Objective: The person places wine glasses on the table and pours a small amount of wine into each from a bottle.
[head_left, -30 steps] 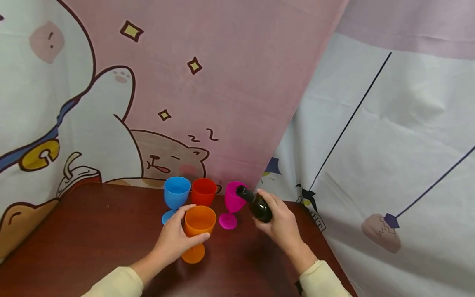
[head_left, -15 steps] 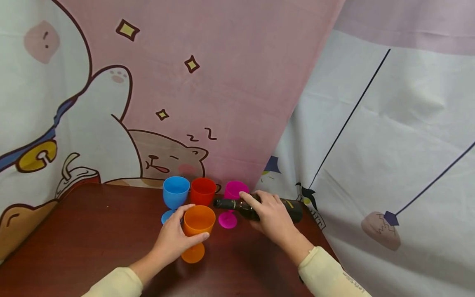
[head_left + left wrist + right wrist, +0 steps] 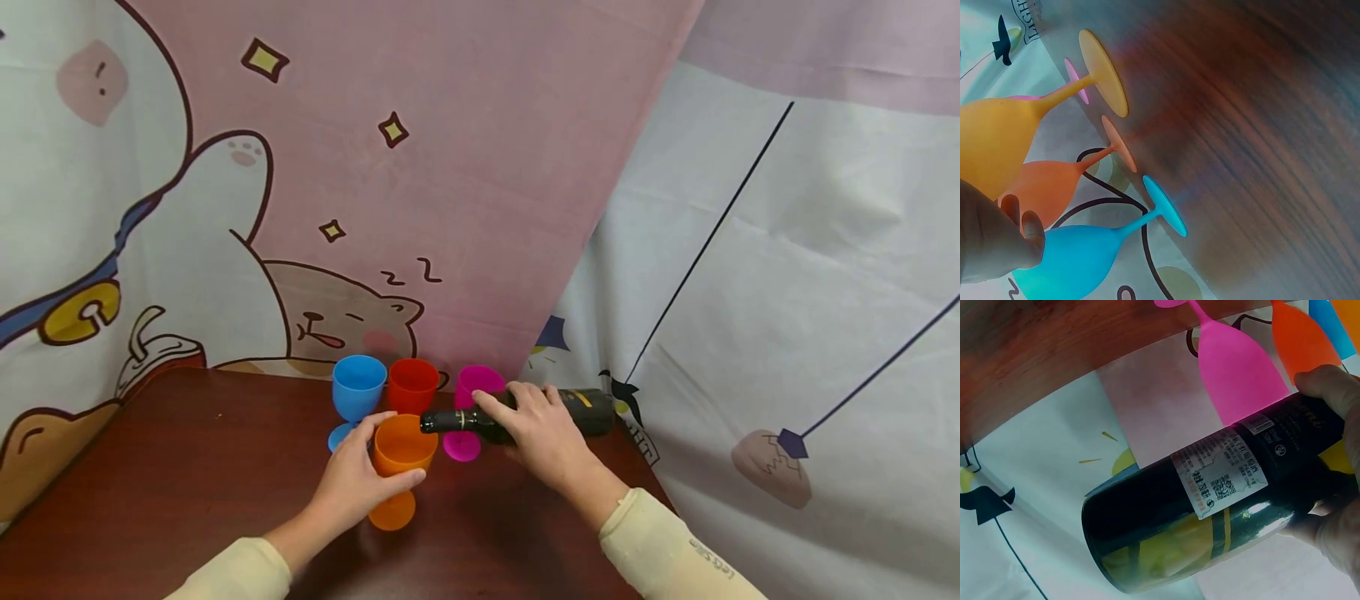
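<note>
- At the near side of the table [image 3: 187, 483], the orange cup [image 3: 403, 457] stands upright, its foot seen against the wood.
- The left hand [image 3: 348, 483] holds that cup by its bowl, thumb and fingers spread wide around it.
- The bottle [image 3: 588, 412] lies nearly level in the air, its mouth in line with the right part of the orange cup's rim; whether anything flows cannot be told.
- The right hand [image 3: 546, 440] grips the bottle around its middle, fingers over the top.
- On the bottle's side is a white label [image 3: 1219, 475] with a printed code.
- Behind the orange cup stand the blue cup [image 3: 358, 387] and, just beside it, the red cup [image 3: 412, 383].
- The pink cup [image 3: 480, 379] stands to their right, partly hidden by the bottle.
- Pale sleeves [image 3: 240, 575] cover both forearms.
- Beyond hangs a pink and white cloth [image 3: 480, 167] with a sleeping bear [image 3: 341, 308].
</note>
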Demonstrator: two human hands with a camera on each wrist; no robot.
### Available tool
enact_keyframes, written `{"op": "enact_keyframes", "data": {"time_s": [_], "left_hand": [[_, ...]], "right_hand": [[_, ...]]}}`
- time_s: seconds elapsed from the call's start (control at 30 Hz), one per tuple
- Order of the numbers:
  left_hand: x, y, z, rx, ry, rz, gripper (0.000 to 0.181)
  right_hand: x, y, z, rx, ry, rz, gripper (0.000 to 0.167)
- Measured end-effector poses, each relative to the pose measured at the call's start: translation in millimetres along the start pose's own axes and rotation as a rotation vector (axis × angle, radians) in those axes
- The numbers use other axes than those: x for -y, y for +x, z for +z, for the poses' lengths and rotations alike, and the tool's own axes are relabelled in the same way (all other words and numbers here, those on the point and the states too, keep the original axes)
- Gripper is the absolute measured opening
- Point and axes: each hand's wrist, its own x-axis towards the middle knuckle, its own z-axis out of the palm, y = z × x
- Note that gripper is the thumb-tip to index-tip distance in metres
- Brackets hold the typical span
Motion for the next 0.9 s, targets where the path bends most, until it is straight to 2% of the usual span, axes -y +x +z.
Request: {"op": "enact_keyframes", "data": {"time_s": [0.4, 0.57, 0.9], "left_hand": [[0.3, 0.0, 0.0, 0.001, 0.007, -0.002, 0.092], [-0.6, 0.1, 0.1, 0.003, 0.011, -0.004, 0.092], [-0.6, 0.4, 0.0, 0.006, 0.012, -0.008, 0.092]], "right_hand": [[-1.6, 0.8, 0.1, 0.038, -0.046, -0.024, 0.086], [-3.4, 0.4, -1.1, 0.031, -0.061, -0.036, 0.084], [-3.5, 1.0, -3.8, 0.059, -0.073, -0.031, 0.083]]}}
